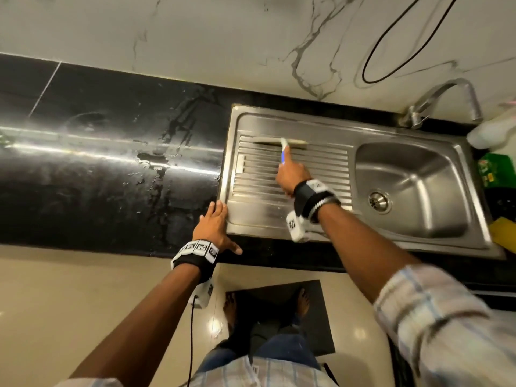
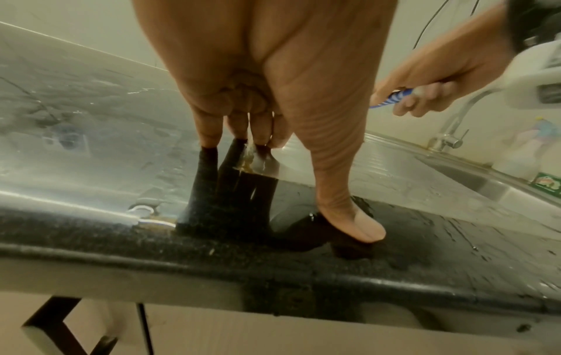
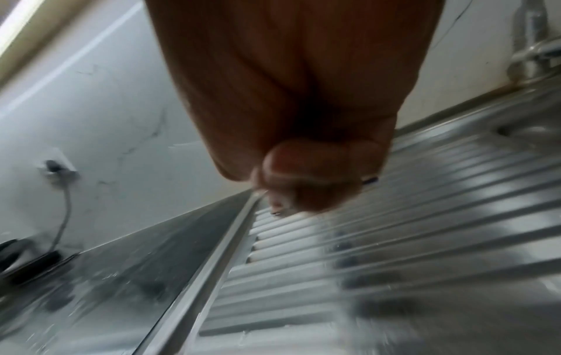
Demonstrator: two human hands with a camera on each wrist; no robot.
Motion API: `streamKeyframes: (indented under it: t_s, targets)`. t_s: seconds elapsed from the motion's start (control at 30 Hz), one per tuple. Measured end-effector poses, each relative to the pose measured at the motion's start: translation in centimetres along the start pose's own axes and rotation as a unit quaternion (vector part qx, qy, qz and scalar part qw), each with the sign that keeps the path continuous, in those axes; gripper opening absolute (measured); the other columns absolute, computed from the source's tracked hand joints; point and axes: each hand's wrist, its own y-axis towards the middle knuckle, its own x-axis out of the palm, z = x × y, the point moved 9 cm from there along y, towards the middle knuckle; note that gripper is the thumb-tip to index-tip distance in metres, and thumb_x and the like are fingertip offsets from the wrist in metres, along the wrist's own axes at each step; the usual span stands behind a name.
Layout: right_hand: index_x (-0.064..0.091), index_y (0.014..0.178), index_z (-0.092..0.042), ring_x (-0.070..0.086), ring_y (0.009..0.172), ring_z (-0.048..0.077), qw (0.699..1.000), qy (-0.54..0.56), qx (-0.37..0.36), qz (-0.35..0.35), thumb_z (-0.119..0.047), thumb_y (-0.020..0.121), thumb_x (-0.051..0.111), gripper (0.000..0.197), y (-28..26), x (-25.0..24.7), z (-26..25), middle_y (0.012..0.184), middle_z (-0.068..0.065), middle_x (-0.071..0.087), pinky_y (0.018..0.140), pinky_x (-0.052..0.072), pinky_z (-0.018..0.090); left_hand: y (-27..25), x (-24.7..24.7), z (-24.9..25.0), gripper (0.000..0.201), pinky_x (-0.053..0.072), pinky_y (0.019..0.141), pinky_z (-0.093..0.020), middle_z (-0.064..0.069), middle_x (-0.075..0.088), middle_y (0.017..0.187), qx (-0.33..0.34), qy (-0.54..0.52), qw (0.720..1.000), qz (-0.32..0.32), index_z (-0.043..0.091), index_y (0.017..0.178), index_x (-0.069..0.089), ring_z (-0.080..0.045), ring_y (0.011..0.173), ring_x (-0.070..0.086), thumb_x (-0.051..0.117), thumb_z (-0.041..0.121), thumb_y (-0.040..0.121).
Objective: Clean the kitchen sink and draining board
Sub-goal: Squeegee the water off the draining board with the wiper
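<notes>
A steel draining board with ridges joins the sink basin on its right. My right hand grips the blue-and-white handle of a squeegee-like wiper. The wiper's pale head lies across the far ridges of the board. In the left wrist view the right hand curls round the blue handle. My left hand rests flat with straight fingers at the board's near-left corner, thumb on the black counter. The right wrist view is blurred: the curled right hand sits over the ridges.
The wet black countertop stretches left. A tap stands behind the basin. A white bottle, a green packet and something yellow sit at the sink's right. A black cable hangs on the marble wall.
</notes>
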Motion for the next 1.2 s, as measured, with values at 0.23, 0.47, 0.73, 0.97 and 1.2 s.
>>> streamKeyframes:
  t_s: [0.23, 0.47, 0.73, 0.97, 1.2]
  targets:
    - [-0.015, 0.156, -0.039, 0.07, 0.086, 0.037, 0.995, -0.075, 0.014, -0.07, -0.021, 0.091, 0.044, 0.09, -10.3, 4.5, 1.0, 0.111, 0.021, 0.066, 0.076, 0.061, 0.048, -1.0, 0.2, -0.6, 0.157, 0.014, 0.121, -0.048, -0.004, -0.01, 0.163, -0.011, -0.033, 0.999, 0.028, 0.013, 0.155, -0.008, -0.02, 0.15, -0.007, 0.09, 0.06, 0.041]
    - [-0.014, 0.157, -0.033, 0.068, 0.086, 0.033, 0.989, -0.088, 0.016, -0.12, -0.026, 0.096, 0.047, 0.086, -18.6, 7.0, 1.8, 0.104, 0.016, 0.065, 0.074, 0.061, 0.048, -1.8, 0.3, -1.4, 0.15, 0.02, 0.12, -0.042, -0.001, -0.011, 0.163, -0.025, -0.033, 0.998, 0.052, 0.014, 0.156, -0.002, -0.017, 0.15, -0.009, 0.084, 0.068, 0.045]
    - [0.004, 0.158, -0.013, 0.067, 0.097, 0.039, 0.998, -0.053, -0.011, -0.023, -0.021, 0.09, 0.041, 0.078, -6.3, -0.1, -2.4, 0.12, 0.024, 0.064, 0.069, 0.052, 0.039, -1.2, 0.2, -1.3, 0.155, 0.016, 0.121, -0.042, -0.005, -0.013, 0.163, -0.038, -0.018, 0.999, 0.019, 0.011, 0.155, -0.003, -0.02, 0.15, -0.01, 0.087, 0.066, 0.042]
    - [0.016, 0.158, -0.027, 0.051, 0.08, 0.023, 1.0, 0.004, -0.014, 0.002, -0.029, 0.086, 0.045, 0.078, 8.8, -2.5, -6.2, 0.112, 0.009, 0.046, 0.055, 0.042, 0.03, 0.0, 1.0, -1.3, 0.157, 0.018, 0.121, -0.046, -0.004, -0.015, 0.162, -0.064, -0.015, 0.998, 0.002, 0.011, 0.155, -0.003, -0.021, 0.15, -0.011, 0.091, 0.061, 0.04]
    - [-0.001, 0.156, -0.05, 0.057, 0.051, 0.023, 0.998, 0.064, -0.004, -0.015, -0.022, 0.097, 0.036, 0.076, 6.2, -0.7, -5.5, 0.096, 0.016, 0.065, 0.038, 0.045, 0.023, 0.0, 0.8, -1.4, 0.157, 0.02, 0.119, -0.047, -0.005, -0.01, 0.163, -0.061, -0.018, 0.998, 0.005, 0.009, 0.155, 0.002, -0.022, 0.15, -0.007, 0.092, 0.059, 0.036]
